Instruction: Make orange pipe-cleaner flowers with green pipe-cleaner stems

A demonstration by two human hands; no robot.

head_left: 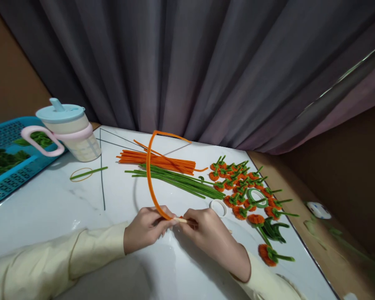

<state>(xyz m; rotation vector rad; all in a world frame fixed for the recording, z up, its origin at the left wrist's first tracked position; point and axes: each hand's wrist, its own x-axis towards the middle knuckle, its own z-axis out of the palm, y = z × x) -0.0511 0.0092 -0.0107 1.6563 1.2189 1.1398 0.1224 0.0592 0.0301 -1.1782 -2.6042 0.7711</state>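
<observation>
My left hand [150,225] pinches the low end of an orange pipe cleaner [149,171], which arches up from my fingers and bends sharply at its top. Fingers closed, my right hand [206,229] grips a thin pale wooden stick [180,220]. The stick's tip meets the pipe cleaner between both hands; a bit of orange shows by the right fingertips, the rest hidden. Beyond my hands lie a bundle of orange pipe cleaners [162,161] and a bundle of green pipe cleaners [181,182]. Right of them sit several orange fuzzy pumpkin-like pieces with green stems [240,212].
A lidded cup [78,137] with a pink handle stands left, beside a blue basket [3,193] with green pieces. Green tape [252,192], a white ring [218,201] and dark green curled pieces [273,229] lie right. A grey curtain [181,62] hangs behind the white table [90,225].
</observation>
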